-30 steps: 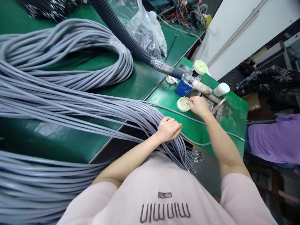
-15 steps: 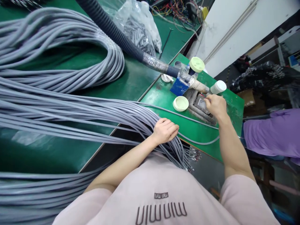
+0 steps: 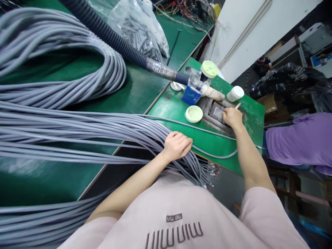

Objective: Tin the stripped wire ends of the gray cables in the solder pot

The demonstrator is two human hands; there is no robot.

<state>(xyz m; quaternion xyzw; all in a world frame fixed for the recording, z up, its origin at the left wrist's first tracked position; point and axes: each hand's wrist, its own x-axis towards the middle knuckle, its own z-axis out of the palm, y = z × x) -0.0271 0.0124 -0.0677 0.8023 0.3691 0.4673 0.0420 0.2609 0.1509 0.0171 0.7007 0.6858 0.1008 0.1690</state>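
My left hand (image 3: 178, 146) is closed over a thick bundle of grey cables (image 3: 135, 129) near its right end. Stripped cable ends with red and white tips (image 3: 213, 169) hang below it at the table's edge. My right hand (image 3: 233, 118) is closed on a thin tool, whose pale handle end (image 3: 238, 105) sticks out behind the fingers. Its tip is over a dark, square-framed solder pot (image 3: 207, 119) with a shiny silver surface. One single cable (image 3: 225, 156) loops out to the right, passing below the right hand, its tip near the table's right edge.
A ribbed hose (image 3: 124, 46) runs to a nozzle above the pot, beside a blue box (image 3: 191, 95). Around it stand a shallow pale-green cup (image 3: 194, 114), a lidded jar (image 3: 209, 70) and a white jar (image 3: 235, 93). A person in purple (image 3: 301, 140) is at the right.
My right hand has shifted a little at the pot, and the tool's pale handle end now shows. The whole view has slid slightly left. My left hand keeps its hold.
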